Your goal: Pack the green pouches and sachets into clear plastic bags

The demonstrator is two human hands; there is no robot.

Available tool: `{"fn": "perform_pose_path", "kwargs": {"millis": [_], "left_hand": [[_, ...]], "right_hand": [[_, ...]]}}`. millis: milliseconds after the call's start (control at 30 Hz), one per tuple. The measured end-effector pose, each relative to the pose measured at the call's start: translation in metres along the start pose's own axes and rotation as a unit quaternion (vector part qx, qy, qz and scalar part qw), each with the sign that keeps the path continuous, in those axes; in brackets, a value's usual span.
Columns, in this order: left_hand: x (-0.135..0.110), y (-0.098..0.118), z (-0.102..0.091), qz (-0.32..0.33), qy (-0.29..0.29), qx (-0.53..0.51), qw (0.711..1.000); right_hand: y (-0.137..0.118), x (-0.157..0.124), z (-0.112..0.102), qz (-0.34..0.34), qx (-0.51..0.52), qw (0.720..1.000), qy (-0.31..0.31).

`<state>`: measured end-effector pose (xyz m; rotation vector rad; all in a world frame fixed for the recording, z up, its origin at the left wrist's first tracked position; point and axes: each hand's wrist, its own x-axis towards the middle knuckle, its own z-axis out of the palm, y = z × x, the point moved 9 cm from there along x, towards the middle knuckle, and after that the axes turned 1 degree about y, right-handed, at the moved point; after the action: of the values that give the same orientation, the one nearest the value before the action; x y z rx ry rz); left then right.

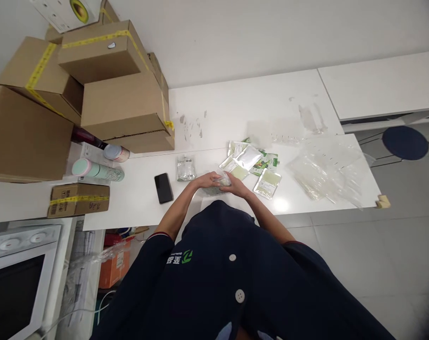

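Both my hands meet at the near edge of the white table [136, 203]. My left hand [207, 180] and my right hand [235, 185] are closed together around a small clear plastic bag [222, 181] with pale green contents. Just beyond them lies a spread of green and silver sachets [249, 160]. One pale green sachet [268, 183] lies apart to the right. A small filled clear bag [185, 168] rests to the left of my hands.
A black phone [164, 187] lies left of my hands. Stacked cardboard boxes [124, 101] fill the far left, with bottles [97, 170] and a small taped box [79, 199] near them. Loose clear plastic bags [327, 170] pile at the right. A round stool [405, 142] stands beyond the table.
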<state>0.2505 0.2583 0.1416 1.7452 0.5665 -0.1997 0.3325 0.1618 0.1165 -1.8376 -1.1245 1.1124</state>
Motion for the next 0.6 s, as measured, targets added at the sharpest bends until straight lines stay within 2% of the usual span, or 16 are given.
{"fn": "perform_pose_path", "kwargs": {"millis": [67, 133, 167, 233, 300, 333, 367, 400, 467, 533, 600], "left_hand": [[-0.007, 0.016, -0.001, 0.028, -0.024, 0.114, 0.993], [-0.013, 0.026, -0.012, 0.022, 0.036, 0.213, 0.976], [-0.018, 0.031, -0.019, 0.017, 0.088, 0.254, 0.963], [-0.031, 0.037, -0.031, 0.006, 0.221, 0.300, 0.928], [-0.049, 0.031, -0.040, -0.025, 0.350, 0.265, 0.898], [-0.055, 0.019, -0.041, -0.054, 0.387, 0.210, 0.896], [-0.058, 0.002, -0.040, -0.091, 0.396, 0.132, 0.904], [-0.056, -0.016, -0.034, -0.129, 0.379, 0.038, 0.916], [-0.044, -0.044, -0.016, -0.180, 0.289, -0.158, 0.927], [-0.029, -0.052, -0.002, -0.192, 0.208, -0.316, 0.906], [-0.017, -0.052, -0.005, -0.177, 0.198, -0.413, 0.871]], "right_hand": [[-0.009, -0.005, 0.011, 0.007, 0.133, 0.989, -0.066], [-0.013, -0.007, 0.020, 0.034, 0.257, 0.962, -0.082], [-0.012, -0.005, 0.022, 0.050, 0.315, 0.946, -0.066], [-0.006, 0.000, 0.022, 0.087, 0.416, 0.905, 0.011], [0.004, 0.007, 0.017, 0.121, 0.492, 0.855, 0.106], [0.007, 0.010, 0.015, 0.132, 0.523, 0.829, 0.146], [0.008, 0.015, 0.014, 0.136, 0.548, 0.807, 0.175], [0.006, 0.020, 0.014, 0.133, 0.569, 0.789, 0.192], [-0.003, 0.032, 0.017, 0.116, 0.594, 0.769, 0.206], [-0.013, 0.042, 0.025, 0.107, 0.603, 0.763, 0.209], [-0.022, 0.051, 0.034, 0.111, 0.602, 0.762, 0.213]]}}
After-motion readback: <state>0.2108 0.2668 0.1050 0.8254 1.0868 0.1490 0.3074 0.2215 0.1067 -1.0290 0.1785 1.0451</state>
